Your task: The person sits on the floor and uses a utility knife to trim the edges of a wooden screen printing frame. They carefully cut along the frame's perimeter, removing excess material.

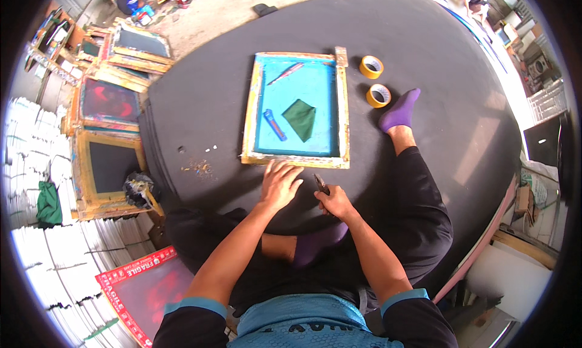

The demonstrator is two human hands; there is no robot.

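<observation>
A wooden screen-printing frame (344, 124) with blue mesh lies flat in front of me. My left hand (280, 183) rests on its near rail, fingers stretched out and holding nothing. Just right of it, my right hand (333, 201) is closed around a dark tool, apparently pliers (321, 182), with the tip pointing at the near rail; its handles are mostly hidden in my fist. On the mesh lie a blue box cutter (274, 125), a folded green cloth (300, 120) and a slim reddish pointed tool (286, 73), perhaps a screwdriver.
I sit on a large dark padded surface (212, 99), legs spread around the frame. Two yellow tape rolls (371, 67) lie right of it, near my purple-socked foot (401, 110). Small debris (199, 167) is scattered at left. More screen frames (111, 99) and white paper stacks (36, 148) stand beyond the left edge.
</observation>
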